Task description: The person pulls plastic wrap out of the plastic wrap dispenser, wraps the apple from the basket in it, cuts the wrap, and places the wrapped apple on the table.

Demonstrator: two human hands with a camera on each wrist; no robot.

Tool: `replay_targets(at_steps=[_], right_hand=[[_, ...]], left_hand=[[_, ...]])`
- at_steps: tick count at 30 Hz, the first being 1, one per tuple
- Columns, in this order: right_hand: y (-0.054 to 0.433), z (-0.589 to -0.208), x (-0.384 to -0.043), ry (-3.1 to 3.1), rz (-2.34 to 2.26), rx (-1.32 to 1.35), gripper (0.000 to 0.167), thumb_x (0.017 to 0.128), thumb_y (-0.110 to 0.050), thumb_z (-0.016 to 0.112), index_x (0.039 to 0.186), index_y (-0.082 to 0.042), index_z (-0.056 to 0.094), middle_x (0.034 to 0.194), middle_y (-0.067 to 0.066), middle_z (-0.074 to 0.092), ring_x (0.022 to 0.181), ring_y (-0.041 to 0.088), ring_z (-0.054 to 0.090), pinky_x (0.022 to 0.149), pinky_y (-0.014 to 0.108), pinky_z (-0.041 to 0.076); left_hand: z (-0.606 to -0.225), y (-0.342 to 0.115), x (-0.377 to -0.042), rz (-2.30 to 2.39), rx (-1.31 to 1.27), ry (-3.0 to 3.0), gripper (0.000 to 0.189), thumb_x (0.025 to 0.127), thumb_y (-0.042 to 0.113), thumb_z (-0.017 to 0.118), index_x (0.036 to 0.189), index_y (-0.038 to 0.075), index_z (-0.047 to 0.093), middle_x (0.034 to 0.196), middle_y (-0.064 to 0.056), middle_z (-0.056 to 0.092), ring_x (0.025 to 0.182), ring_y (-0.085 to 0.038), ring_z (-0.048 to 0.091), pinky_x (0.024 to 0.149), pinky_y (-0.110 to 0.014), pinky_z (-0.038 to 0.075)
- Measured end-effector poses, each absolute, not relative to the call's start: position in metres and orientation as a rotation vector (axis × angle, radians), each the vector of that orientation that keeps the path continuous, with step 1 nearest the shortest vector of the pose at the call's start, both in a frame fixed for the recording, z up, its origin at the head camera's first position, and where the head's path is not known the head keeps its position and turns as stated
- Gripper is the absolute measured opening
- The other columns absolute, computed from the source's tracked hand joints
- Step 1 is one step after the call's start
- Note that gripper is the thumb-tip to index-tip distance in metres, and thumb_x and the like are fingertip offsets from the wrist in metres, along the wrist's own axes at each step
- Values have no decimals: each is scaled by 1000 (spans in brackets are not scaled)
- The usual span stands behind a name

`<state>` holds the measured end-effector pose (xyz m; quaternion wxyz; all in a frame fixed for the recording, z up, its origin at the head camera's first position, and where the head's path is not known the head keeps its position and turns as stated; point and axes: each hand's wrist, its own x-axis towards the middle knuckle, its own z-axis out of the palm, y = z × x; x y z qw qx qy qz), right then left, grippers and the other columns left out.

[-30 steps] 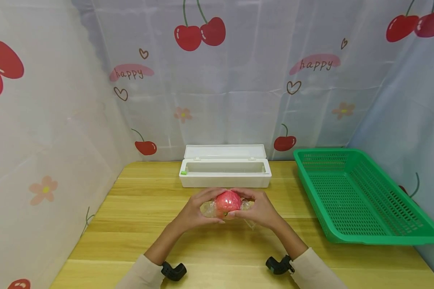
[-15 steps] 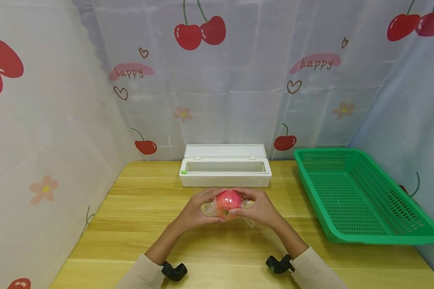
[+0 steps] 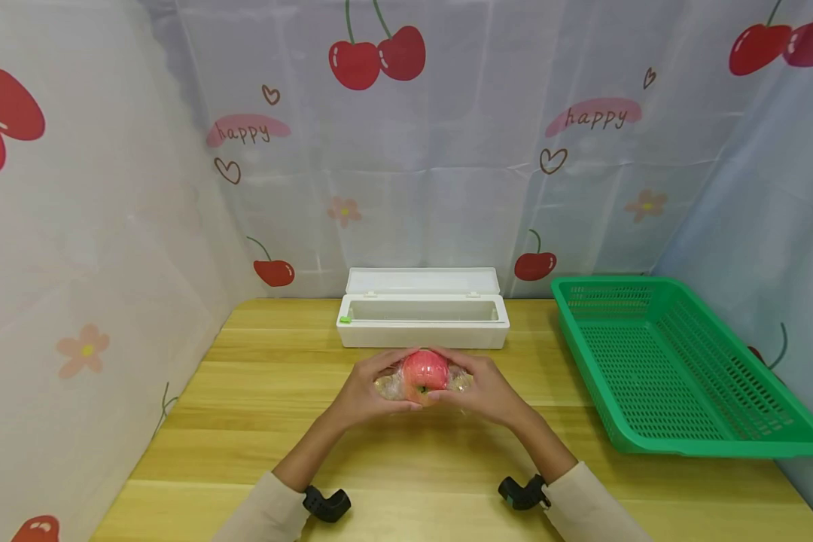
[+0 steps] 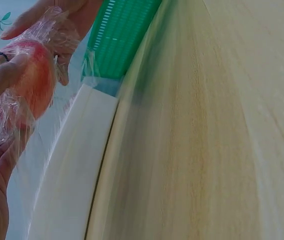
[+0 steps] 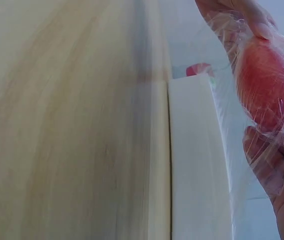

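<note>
Red and round, the apple (image 3: 425, 369) wears crinkled film (image 3: 459, 379), pinched by left grip (image 3: 366, 390) and right grip (image 3: 489, 390), short of the bench's (image 3: 244, 421) far edge.

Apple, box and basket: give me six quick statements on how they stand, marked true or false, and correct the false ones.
1. The left hand and right hand both hold the apple. True.
2. The apple is bare. False: clear film is around it.
3. The box stands beyond the hands, on the table. True.
4. The box is closed. False: its lid is raised at the back.
5. The basket is on the person's right. True.
6. The apple lies in the basket. False: it is between the two hands, outside the basket.
</note>
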<state>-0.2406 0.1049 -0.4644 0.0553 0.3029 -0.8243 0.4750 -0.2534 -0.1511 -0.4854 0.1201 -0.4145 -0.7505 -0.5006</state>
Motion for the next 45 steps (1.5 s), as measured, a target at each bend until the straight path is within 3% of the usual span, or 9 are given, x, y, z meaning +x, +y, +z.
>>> replay_targets(at_steps=[4, 9, 19, 24, 28, 35, 45], right_hand=[[105, -465, -241, -2477, 1376, 950, 86, 75, -42, 91, 147, -13, 55, 139, 1, 63, 121, 19, 63, 98, 42, 55], [106, -464, -240, -2415, 1353, 987, 90, 70, -40, 94, 147, -13, 55, 140, 2, 62, 123, 19, 62, 100, 42, 54], [104, -462, -242, -2345, 1293, 1044, 95, 66, -39, 96, 147, -14, 55, 144, 5, 59, 128, 25, 59, 104, 42, 50], [104, -463, -242, -2319, 1232, 1085, 95, 65, -33, 97, 148, -11, 53, 147, 8, 56, 132, 29, 56, 107, 41, 47], [103, -462, -240, -2304, 1202, 1108, 95, 65, -27, 97, 147, -9, 54, 147, 9, 56, 134, 29, 54, 108, 41, 46], [101, -463, -239, -2266, 1140, 1110, 94, 63, -26, 97, 145, -8, 55, 145, 9, 58, 131, 30, 57, 106, 44, 48], [99, -467, -241, -2227, 1097, 1152, 92, 64, -22, 97, 145, -8, 55, 145, 11, 58, 129, 31, 59, 103, 41, 51]], left_hand=[[-486, -151, -254, -1512, -1169, -2214, 81, 70, 13, 95, 142, 9, 57, 132, -7, 65, 116, -22, 65, 93, -32, 57], [-486, -152, -253, -1527, -1114, -2247, 82, 70, 13, 95, 142, 10, 58, 133, -8, 66, 118, -22, 64, 94, -32, 57], [-471, -151, -244, -1523, -1058, -2287, 81, 69, 1, 93, 140, -3, 56, 130, -19, 66, 116, -30, 65, 95, -34, 57], [-451, -150, -233, -1520, -1087, -2271, 75, 71, 1, 92, 137, -8, 57, 128, -22, 66, 114, -28, 66, 93, -33, 57], [-454, -150, -234, -1545, -1078, -2275, 76, 71, 1, 92, 138, -6, 57, 130, -21, 66, 115, -28, 66, 93, -33, 57], [-480, -154, -250, -1575, -1018, -2327, 81, 71, 8, 94, 144, 7, 57, 135, -12, 65, 119, -26, 64, 96, -33, 56], [-484, -157, -253, -1614, -996, -2344, 80, 75, 18, 93, 146, 16, 56, 137, -8, 64, 120, -24, 64, 95, -34, 56]])
